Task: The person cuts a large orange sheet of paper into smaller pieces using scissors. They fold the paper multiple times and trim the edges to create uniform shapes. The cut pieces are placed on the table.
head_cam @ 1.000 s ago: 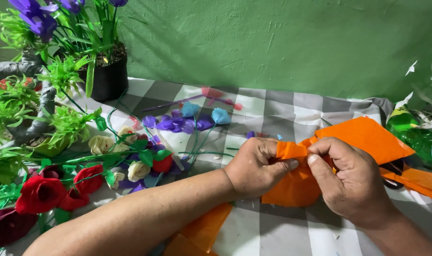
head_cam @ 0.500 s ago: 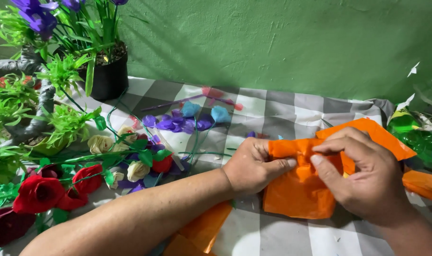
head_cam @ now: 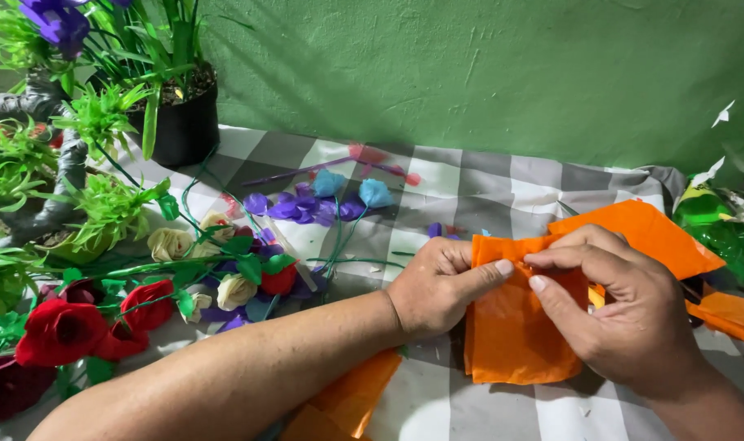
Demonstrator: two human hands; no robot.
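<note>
An orange sheet of crepe-like paper point(head_cam: 511, 335) is pinched along its top edge by both hands. The left hand point(head_cam: 437, 286) comes in from the left with thumb and forefinger closed on the upper left part of that edge; the right hand point(head_cam: 613, 314) is closed on the same edge just beside it, fingertips nearly touching the left thumb. So the held edge runs left to right between the two hands, and the rest of the sheet hangs down toward the person, its lower end resting on the grey-and-white checked cloth point(head_cam: 470, 184) over the table.

More orange paper point(head_cam: 641, 233) is seen behind the right hand, and another strip point(head_cam: 347, 404) lies under the left forearm. Off to the left, well apart from the hands – red paper roses point(head_cam: 61, 331), cream ones point(head_cam: 169, 242), a scatter of purple and blue petals point(head_cam: 323, 200), and a black pot point(head_cam: 184, 122) of green plants against the green wall point(head_cam: 470, 73).
</note>
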